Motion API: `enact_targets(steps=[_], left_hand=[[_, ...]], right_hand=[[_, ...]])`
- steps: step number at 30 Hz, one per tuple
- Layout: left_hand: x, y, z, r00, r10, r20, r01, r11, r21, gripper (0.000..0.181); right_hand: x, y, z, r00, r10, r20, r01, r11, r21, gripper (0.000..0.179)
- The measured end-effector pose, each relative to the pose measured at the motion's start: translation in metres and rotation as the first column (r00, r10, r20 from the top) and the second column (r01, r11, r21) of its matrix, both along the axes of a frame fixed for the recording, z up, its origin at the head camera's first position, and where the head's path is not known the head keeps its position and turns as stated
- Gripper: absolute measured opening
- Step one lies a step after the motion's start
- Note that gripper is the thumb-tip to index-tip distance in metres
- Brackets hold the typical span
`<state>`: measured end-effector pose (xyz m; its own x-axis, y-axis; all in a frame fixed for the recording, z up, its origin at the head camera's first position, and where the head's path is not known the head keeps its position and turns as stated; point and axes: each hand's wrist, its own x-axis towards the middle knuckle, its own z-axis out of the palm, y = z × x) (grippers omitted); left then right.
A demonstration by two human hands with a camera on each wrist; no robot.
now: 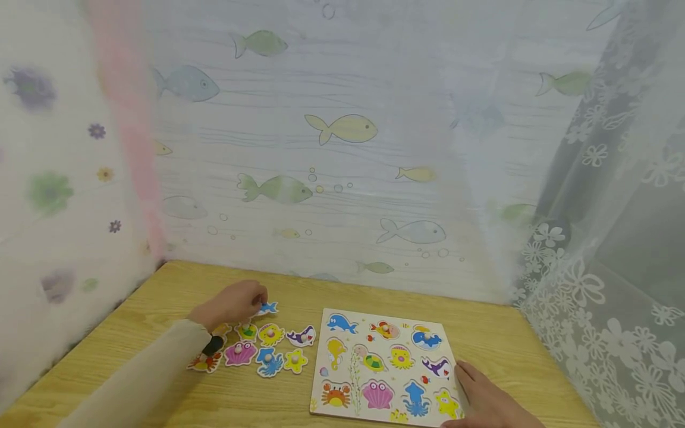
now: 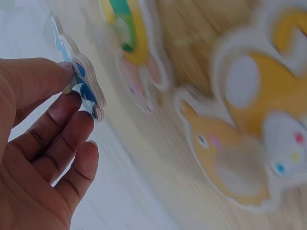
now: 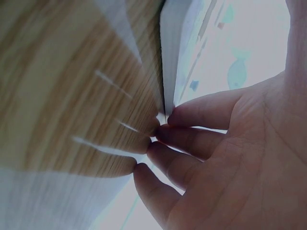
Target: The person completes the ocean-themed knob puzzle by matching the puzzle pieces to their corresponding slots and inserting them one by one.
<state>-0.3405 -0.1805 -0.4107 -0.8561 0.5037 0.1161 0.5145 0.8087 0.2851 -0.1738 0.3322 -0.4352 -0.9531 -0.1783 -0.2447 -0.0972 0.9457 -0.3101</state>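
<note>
My left hand [image 1: 235,303] pinches a blue dolphin puzzle piece [image 1: 269,308] between thumb and fingers, beyond the group of loose pieces. In the left wrist view the piece [image 2: 82,81] is seen nearly edge-on, its knob side by the fingers. To the right lies a wooden sea-animal puzzle board [image 1: 369,312]. A knobbed fish piece [image 1: 392,330] and a knobbed blue whale piece [image 1: 423,342] sit in its upper row. My right hand [image 1: 489,398] is at the board's right edge near the lower corner; in the right wrist view its extended fingers [image 3: 201,115] touch the edge and tabletop.
Loose knobbed pieces lie left of the board: a turtle [image 1: 247,331], octopus [image 1: 275,337], purple whale [image 1: 302,337], shell [image 1: 241,355], squid [image 1: 270,364], starfish [image 1: 295,360] and crab [image 1: 206,362]. An orange seahorse [image 2: 230,163] is partly under the left wrist. Printed curtains [image 1: 342,178] surround the wooden table [image 1: 267,404].
</note>
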Motion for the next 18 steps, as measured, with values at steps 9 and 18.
enact_targets(steps=[9, 18], left_hand=[[0.003, 0.027, 0.000, 0.997, -0.073, -0.027, 0.073, 0.997, -0.001, 0.011], [0.004, 0.059, -0.002, 0.995, -0.095, -0.025, 0.095, 0.995, 0.007, 0.010]], right_hand=[[0.000, 0.001, 0.000, 0.999, 0.027, -0.018, -0.027, 1.000, 0.017, 0.113], [0.001, 0.000, 0.001, 1.000, 0.015, -0.020, -0.014, 1.000, 0.023, 0.113]])
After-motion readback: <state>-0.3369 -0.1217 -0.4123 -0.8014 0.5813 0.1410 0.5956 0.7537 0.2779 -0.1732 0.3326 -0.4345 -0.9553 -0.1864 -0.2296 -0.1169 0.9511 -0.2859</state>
